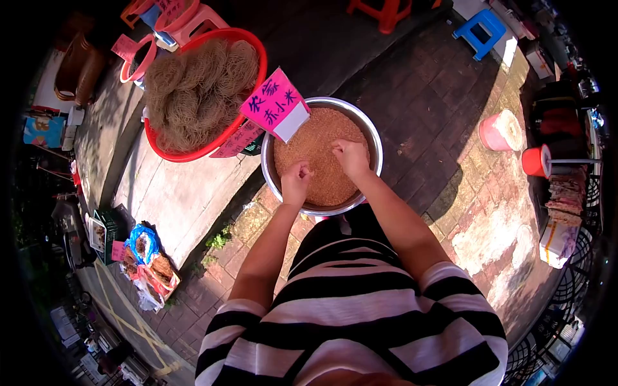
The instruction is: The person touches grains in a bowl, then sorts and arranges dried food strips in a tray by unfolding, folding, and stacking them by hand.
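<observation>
A round metal basin (377,143) full of fine reddish-brown grain (322,153) stands in front of me. Over the left part of the grain is my left hand (296,183), its fingers curled into a pinch. My right hand (352,158) is a little farther out on the right, also closed, with thumb and fingertips together. Whatever sits between the fingers of either hand is too small to make out. A pink card (273,103) with handwritten characters stands at the basin's far left rim, partly covering it.
Left of the basin, a red tub (262,58) holds coiled dry noodle-like strands (199,93). A concrete ledge (174,186) runs beneath it. Bagged goods (151,264) lie at lower left. A blue stool (481,33) and a pink bucket (499,132) stand to the right.
</observation>
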A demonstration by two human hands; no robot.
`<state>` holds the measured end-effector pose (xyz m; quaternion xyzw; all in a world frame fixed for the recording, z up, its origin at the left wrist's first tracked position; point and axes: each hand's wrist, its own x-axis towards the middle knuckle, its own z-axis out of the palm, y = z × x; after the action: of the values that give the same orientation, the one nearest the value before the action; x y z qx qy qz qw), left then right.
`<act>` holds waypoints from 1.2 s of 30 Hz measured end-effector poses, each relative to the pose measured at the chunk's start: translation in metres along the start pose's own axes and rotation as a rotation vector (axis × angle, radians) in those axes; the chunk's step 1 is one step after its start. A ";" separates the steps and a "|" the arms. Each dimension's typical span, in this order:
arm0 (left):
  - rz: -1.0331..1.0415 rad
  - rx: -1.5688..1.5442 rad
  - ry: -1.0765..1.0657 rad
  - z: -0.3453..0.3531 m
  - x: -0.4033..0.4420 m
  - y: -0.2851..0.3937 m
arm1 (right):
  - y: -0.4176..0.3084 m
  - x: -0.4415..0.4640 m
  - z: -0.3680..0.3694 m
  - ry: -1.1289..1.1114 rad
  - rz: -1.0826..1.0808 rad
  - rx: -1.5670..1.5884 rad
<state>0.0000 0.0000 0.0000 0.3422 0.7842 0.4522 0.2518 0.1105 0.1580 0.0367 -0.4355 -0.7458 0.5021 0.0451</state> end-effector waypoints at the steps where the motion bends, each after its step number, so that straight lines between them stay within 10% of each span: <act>1: 0.027 0.007 0.022 0.007 0.003 -0.001 | 0.002 0.002 0.000 -0.013 -0.021 -0.087; 5: 0.011 0.109 0.006 0.004 -0.027 -0.018 | 0.022 -0.023 0.034 0.091 -0.562 -0.507; 9: 0.266 0.295 0.097 0.024 -0.021 -0.002 | 0.019 -0.014 0.009 -0.075 -0.577 -0.283; 18: -0.428 0.751 -0.011 0.099 -0.008 0.051 | 0.016 0.009 -0.099 -0.997 -0.717 -0.802; 24: -0.890 0.910 -0.162 0.153 -0.002 0.109 | 0.042 0.055 -0.192 -0.702 -0.941 -0.222; 29: -0.640 0.743 0.239 0.179 0.043 0.101 | 0.064 0.152 -0.276 -0.592 0.081 0.517; 36: -0.215 0.139 0.468 0.232 0.212 0.114 | 0.084 0.292 -0.417 -0.212 0.136 0.923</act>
<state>0.0634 0.3269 -0.0257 0.1597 0.8821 0.4347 0.0862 0.1915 0.6666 0.0674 -0.3642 -0.4150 0.8244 0.1245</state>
